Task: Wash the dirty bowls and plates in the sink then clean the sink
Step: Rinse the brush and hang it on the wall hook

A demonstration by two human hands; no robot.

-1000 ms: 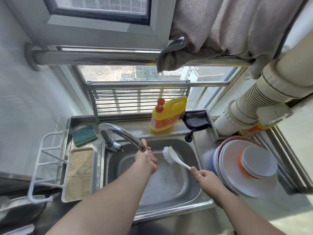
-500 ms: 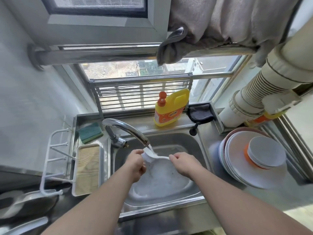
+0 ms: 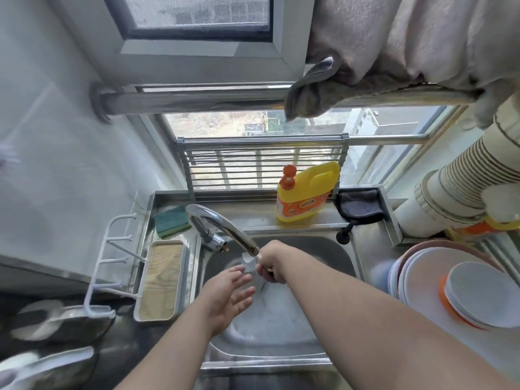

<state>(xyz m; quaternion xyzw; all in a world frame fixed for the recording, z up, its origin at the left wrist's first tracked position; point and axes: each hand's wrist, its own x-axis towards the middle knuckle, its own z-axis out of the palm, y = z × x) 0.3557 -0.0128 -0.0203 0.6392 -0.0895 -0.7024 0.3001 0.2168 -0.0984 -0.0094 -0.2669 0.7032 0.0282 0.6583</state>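
Note:
The steel sink (image 3: 267,361) has soapy foam on its bottom. My right hand (image 3: 271,263) is curled round the white dish brush (image 3: 249,261), whose head sticks out just under the spout of the faucet (image 3: 222,223). My left hand (image 3: 228,296) hovers below the brush head with fingers spread and holds nothing. Washed plates (image 3: 416,277) are stacked on the counter right of the sink, with upturned white bowls (image 3: 484,294) on top. The brush handle is hidden in my right fist.
A yellow detergent bottle (image 3: 306,192), a grey cloth (image 3: 360,205) and a green sponge (image 3: 171,222) sit on the ledge behind the sink. A black sink plug (image 3: 344,235) lies at the back right rim. A tray (image 3: 160,280) and white rack (image 3: 112,263) stand left.
My right hand slid up the brush and brought its head under the spout. My left hand let go of the brush head and opened below it.

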